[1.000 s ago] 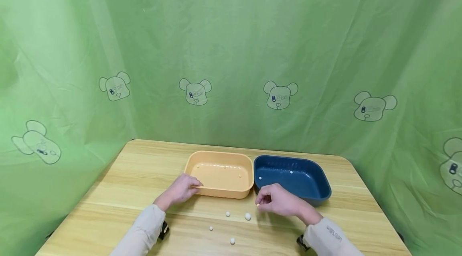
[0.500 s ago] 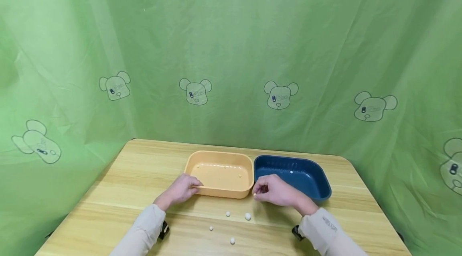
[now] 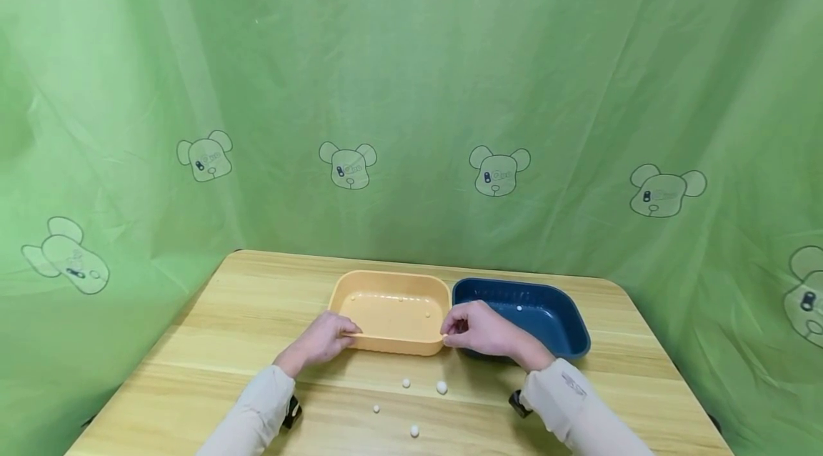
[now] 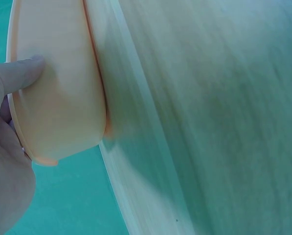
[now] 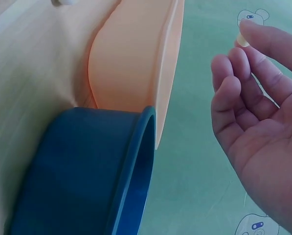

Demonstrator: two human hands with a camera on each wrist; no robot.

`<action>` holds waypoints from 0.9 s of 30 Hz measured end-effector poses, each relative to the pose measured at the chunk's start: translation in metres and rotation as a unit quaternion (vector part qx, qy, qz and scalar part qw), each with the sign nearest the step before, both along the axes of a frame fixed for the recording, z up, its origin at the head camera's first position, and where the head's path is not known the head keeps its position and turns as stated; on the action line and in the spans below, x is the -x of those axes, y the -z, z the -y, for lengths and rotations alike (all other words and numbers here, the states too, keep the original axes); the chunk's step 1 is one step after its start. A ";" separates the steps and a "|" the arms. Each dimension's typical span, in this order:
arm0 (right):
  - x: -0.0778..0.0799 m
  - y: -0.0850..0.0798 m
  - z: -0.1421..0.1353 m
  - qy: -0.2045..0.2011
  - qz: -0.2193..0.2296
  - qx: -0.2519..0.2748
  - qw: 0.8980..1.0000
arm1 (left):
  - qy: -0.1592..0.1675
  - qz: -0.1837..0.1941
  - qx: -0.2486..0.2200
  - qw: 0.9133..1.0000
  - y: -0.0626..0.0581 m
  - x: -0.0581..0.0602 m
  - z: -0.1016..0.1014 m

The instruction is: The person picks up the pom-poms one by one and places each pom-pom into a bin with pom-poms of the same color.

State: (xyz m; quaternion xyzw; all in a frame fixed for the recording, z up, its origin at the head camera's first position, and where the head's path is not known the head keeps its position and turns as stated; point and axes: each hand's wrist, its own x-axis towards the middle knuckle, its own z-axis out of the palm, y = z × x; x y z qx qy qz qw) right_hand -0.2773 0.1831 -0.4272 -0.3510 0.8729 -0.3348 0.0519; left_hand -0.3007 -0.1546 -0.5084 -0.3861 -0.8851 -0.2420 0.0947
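Note:
My left hand (image 3: pixel 319 338) grips the near-left rim of the pale orange basin (image 3: pixel 398 346); in the left wrist view its thumb (image 4: pixel 26 73) lies along the basin's outer wall. Between thumb and index fingertip, my right hand (image 3: pixel 482 331) pinches a small pale yellow ball (image 5: pixel 242 40). That hand is over the near-right corner of the orange basin, overlapping the left end of the dark blue basin (image 3: pixel 566 354). Small pale balls lie in the orange basin, one of them (image 3: pixel 427 315) toward its right side. A white ball (image 3: pixel 519 308) shows inside the blue basin.
Several white balls lie on the wooden table (image 3: pixel 212 342) in front of the basins, including a larger one (image 3: pixel 441 387) and a smaller one (image 3: pixel 376 409). The basins stand side by side. A green printed curtain (image 3: pixel 411 84) hangs behind the table.
My right hand has moved left and slightly farther from me, from in front of the blue basin to the orange basin's corner, with the yellow ball pinched. The left hand has stayed put.

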 end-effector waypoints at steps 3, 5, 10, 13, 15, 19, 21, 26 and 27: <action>0.003 -0.001 0.003 0.002 0.005 0.005 1.000 | 0.000 0.001 0.002 1.000 0.000 0.000 0.000; 0.005 -0.002 0.005 0.005 0.008 0.005 1.000 | 0.000 0.000 0.001 1.000 0.000 0.000 0.000; 0.011 -0.003 0.010 0.010 0.010 -0.005 1.000 | 0.003 -0.006 0.000 1.000 0.000 0.000 -0.001; 0.014 -0.003 0.013 0.009 0.007 -0.008 1.000 | 0.005 -0.007 0.000 1.000 0.000 0.000 -0.001; 0.016 -0.003 0.015 0.008 0.009 -0.006 1.000 | 0.006 -0.008 0.001 1.000 0.000 0.000 -0.001; 0.021 -0.004 0.018 0.013 0.020 -0.005 1.000 | 0.006 -0.009 -0.003 1.000 -0.001 -0.001 0.000; 0.023 -0.003 0.019 0.017 0.025 -0.007 1.000 | 0.005 -0.009 -0.004 1.000 -0.001 -0.001 0.000; 0.027 -0.003 0.020 0.030 0.042 -0.019 0.998 | 0.001 0.004 -0.003 1.000 -0.002 -0.002 -0.001; 0.028 -0.004 0.020 0.032 0.045 -0.022 0.998 | 0.001 0.007 -0.003 1.000 -0.002 -0.002 -0.001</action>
